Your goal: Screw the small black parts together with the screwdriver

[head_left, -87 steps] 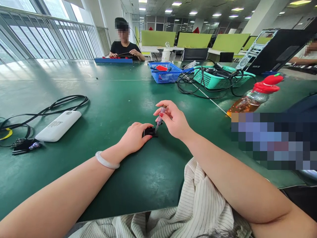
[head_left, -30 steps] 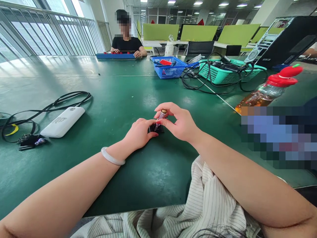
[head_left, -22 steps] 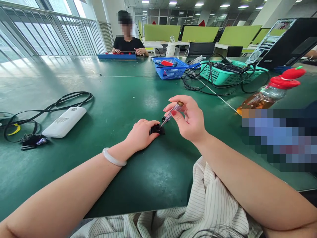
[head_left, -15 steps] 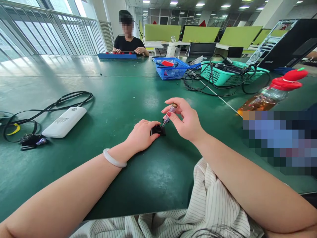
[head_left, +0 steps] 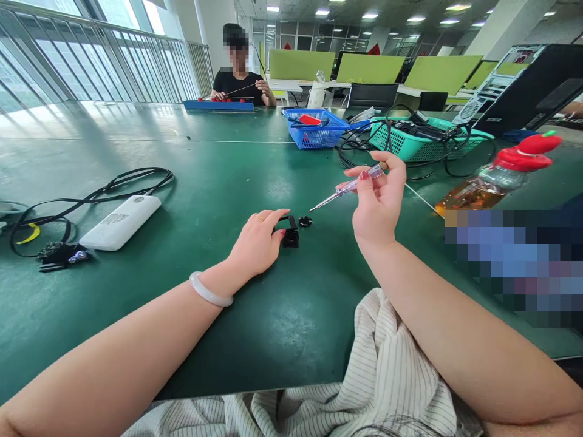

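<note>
My right hand (head_left: 381,209) is raised over the table and closed around a screwdriver (head_left: 342,190) with a clear, purplish handle. The metal tip points down to the left, clear of the parts below. My left hand (head_left: 259,244) rests on the table, with thumb and fingers gripping a small black plastic piece (head_left: 290,239) that has a frame-like upper part. The fingers cover some of this piece. Just right of it lies a little cluster of dark, shiny bits (head_left: 305,221), too small to make out singly.
On the left lie a white power bank (head_left: 121,223) and looped black cables (head_left: 107,182). A blue basket (head_left: 314,138), a green basket (head_left: 396,147) with cables and a tilted bottle (head_left: 489,182) stand right. Across the table (head_left: 273,358), a person (head_left: 237,82) sits behind a blue bar (head_left: 218,105).
The screwdriver has come up out of the black plastic piece, moving up and right with my right hand. My left hand keeps hold of the piece, whose frame part now shows. The person opposite has raised a hand.
</note>
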A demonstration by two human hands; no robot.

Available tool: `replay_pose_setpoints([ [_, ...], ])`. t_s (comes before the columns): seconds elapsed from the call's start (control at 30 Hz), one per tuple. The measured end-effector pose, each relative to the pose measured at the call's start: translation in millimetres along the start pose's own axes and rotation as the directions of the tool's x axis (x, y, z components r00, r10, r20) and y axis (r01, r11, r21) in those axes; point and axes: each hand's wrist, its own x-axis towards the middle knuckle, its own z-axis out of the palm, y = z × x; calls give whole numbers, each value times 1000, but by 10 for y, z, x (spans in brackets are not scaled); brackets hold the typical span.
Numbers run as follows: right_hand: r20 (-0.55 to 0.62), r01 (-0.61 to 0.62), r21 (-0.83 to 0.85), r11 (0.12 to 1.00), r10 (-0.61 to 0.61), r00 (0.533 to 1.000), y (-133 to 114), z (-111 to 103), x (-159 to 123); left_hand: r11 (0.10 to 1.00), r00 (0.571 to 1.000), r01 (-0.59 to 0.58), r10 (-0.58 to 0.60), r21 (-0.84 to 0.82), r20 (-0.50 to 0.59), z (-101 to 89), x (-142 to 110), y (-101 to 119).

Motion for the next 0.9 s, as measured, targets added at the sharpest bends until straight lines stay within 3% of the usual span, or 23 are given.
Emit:
replay_pose_setpoints([
  [0.17,-15,-120,-17,993,119,993,222,-4,22,978,990,131,-138,163,32,19,3,-34],
  [0.33,86,-183,-47,982,186,979,169,44,-25,956,985,151,-166,250,41,48,-20,-81],
  [0.5,101,-208,-79,975,215,971,140,65,-41,964,985,168,-172,205,3,46,-9,-72],
  [0.63,138,-170,-82,982,180,974,165,67,-45,997,1000,16,-17,80,16,65,0,-67],
  [0.73,141,-182,-84,980,192,971,156,75,-46,990,984,-137,133,26,116,83,-7,-71],
  [0.9,124,-220,-74,973,228,966,105,95,-43,986,965,-158,142,59,219,76,-7,-61],
])
